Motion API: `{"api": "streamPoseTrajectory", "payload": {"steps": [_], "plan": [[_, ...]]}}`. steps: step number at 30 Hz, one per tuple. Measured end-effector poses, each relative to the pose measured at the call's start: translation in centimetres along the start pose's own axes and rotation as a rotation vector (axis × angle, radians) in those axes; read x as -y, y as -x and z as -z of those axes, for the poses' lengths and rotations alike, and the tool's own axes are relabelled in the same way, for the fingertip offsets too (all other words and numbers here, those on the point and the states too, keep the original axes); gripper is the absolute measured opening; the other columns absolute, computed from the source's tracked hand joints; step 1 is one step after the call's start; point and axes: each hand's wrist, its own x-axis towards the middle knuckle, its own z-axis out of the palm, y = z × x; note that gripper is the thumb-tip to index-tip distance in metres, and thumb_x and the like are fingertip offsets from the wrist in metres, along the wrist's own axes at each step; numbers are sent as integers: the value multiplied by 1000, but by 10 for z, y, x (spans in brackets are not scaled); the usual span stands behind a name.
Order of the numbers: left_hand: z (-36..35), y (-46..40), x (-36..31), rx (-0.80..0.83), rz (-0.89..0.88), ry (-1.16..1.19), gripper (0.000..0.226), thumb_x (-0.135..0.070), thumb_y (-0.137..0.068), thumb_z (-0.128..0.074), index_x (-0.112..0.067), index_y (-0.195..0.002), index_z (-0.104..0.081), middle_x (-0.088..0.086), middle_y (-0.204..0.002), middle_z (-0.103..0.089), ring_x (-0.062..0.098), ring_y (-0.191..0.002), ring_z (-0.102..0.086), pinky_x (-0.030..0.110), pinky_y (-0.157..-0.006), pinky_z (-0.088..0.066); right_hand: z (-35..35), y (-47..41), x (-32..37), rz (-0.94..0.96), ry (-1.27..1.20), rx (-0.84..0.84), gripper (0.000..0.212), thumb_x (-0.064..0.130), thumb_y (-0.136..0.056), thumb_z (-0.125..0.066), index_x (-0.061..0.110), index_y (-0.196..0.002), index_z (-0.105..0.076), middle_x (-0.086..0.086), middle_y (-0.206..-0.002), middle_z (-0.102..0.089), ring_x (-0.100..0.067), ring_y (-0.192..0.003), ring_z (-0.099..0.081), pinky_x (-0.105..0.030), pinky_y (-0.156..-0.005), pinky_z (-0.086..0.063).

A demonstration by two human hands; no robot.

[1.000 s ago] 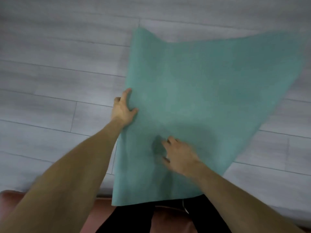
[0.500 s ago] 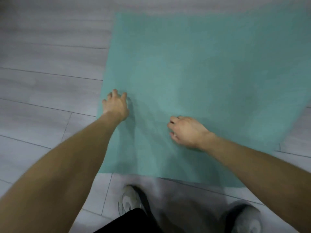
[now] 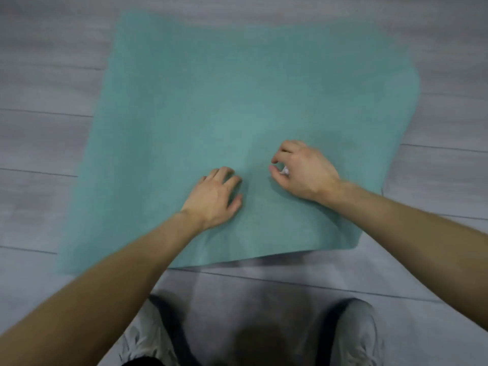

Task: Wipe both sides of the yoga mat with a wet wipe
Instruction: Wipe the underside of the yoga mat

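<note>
Head view shows you the yoga mat (image 3: 237, 101) lying flat on the grey plank floor (image 3: 39, 128), its near edge just ahead of your feet and the rest running off toward twelve o'clock. Your right hand (image 3: 303, 173) sits on the mat at about one o'clock from your left, fingers curled around a small white wad that looks like the wet wipe (image 3: 284, 170); most of it is hidden inside the hand. Your left hand (image 3: 216, 199) rests palm down on the mat, fingers relaxed and spread, holding nothing. The two hands are close but apart.

As for progress, you have one face of the mat up and the wipe in hand, so wiping of this face looks ready to start or just under way. Whether the underside is already done cannot be told from here. No wet streaks are clear enough to judge. Your shoes (image 3: 356, 336) stand at six o'clock, off the mat.
</note>
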Motion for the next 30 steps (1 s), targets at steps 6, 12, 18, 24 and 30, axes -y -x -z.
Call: {"api": "streamPoseTrajectory", "payload": {"steps": [6,12,18,24,30], "plan": [[-12,51,-88,-79,-356,-21,104,-88,-84,-50,-17,-159,-40,13,-157,-43,32,-147,-39,50,-121,-30,15,45,-27,9,68,-70,41,45,-100,-50,15,-90,-77,-2,-89,-66,-26,-95,-58,-41,-79,-55],[-14,71,-118,-137,-293,-335,74,-19,-92,-39,-14,-165,-25,14,-141,-50,38,-116,-56,46,-77,-53,44,82,-4,-149,-22,-130,38,43,-97,-55,15,-81,-75,-7,-85,-67,-32,-91,-65,-38,-79,-52],[59,76,-54,-202,-284,-650,69,-17,-99,-48,-24,-164,-25,11,-142,-48,36,-109,-56,45,-70,-53,79,110,21,-213,-66,-214,44,50,-94,-48,16,-79,-72,-4,-83,-65,-30,-89,-63,-39,-78,-53],[96,124,-3,53,329,-692,67,-25,-94,-66,-33,-151,-31,8,-134,-52,31,-120,-58,47,-89,-56,114,138,49,-151,-14,-148,39,51,-97,-50,22,-84,-73,2,-88,-64,-26,-93,-63,-37,-81,-53],[74,154,-61,168,281,-638,66,-40,-87,-73,-29,-144,-41,6,-137,-50,28,-127,-55,44,-94,-54,131,138,78,-160,4,-36,33,48,-97,-54,25,-95,-77,-1,-98,-76,-28,-95,-68,-36,-80,-55]]}}
